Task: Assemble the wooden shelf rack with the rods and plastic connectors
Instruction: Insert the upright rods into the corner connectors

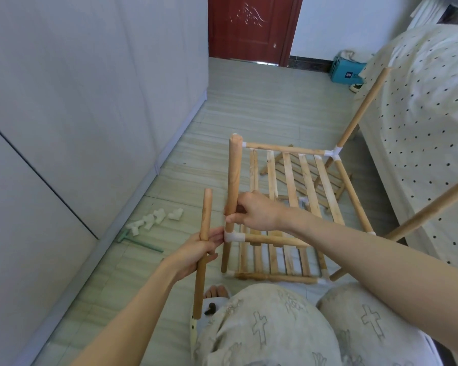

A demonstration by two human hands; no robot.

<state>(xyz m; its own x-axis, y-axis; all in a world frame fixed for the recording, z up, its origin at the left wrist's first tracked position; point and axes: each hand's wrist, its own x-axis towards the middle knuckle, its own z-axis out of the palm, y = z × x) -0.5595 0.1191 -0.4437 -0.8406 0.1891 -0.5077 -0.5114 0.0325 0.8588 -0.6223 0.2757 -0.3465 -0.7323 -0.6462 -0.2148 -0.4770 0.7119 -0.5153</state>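
Right hand [251,211] grips the upright rod [234,178] above the white connector [233,236]; at eight o'clock, left hand [200,250] grips a loose rod [202,249].

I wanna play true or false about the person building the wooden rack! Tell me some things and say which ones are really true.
1. The left hand holds a loose rod. True.
2. The right hand grips an upright rod of the rack. True.
3. The spare white connectors lie on the bed. False: they lie on the floor by the wall.
4. The door is blue. False: it is dark red.
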